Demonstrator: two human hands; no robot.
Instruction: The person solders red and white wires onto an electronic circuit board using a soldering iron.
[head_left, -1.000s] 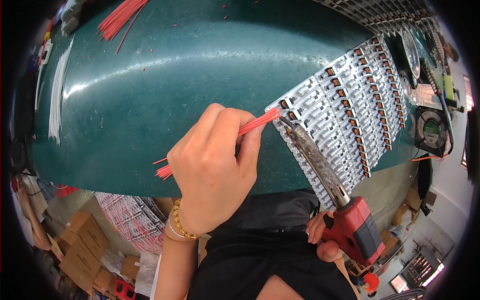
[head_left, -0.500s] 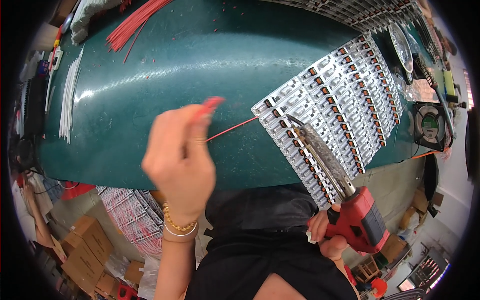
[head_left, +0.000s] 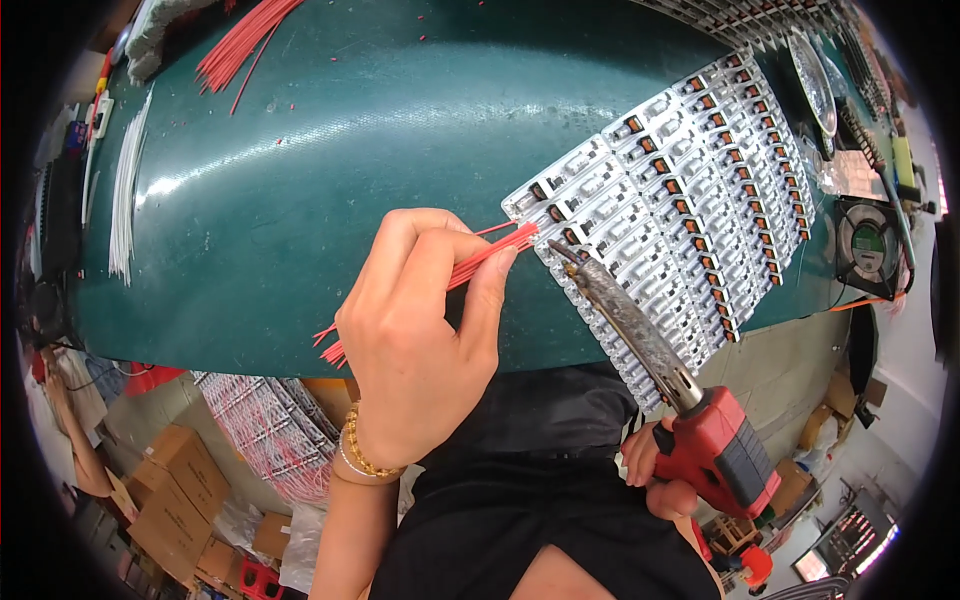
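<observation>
We logged the left hand closed around a small bundle of short red wires, thumb and fingers pinched near the front ends. Half a second before, that hand had been lifted and blurred with a single wire showing; now it had come down and steadied, and the wire tips sat right at the near corner of the white panel of circuit boards. We judged this as the wire being offered up to a joint, not yet fixed.

The right hand was wrapped on the red handle of the soldering iron. The iron had barely shifted across the three pictures; its long crusted barrel angled up and left, with the tip resting at the panel's edge, just beside the wire ends. Whether tip and wire actually touched, we could not tell.

The panel lay tilted across the right half of the dark green table. More red wires lay loose at the far left corner, and a row of white wires lay along the left edge, well apart from the work. A small fan sat at the right end, past the panel. Cardboard boxes stood on the floor below.
</observation>
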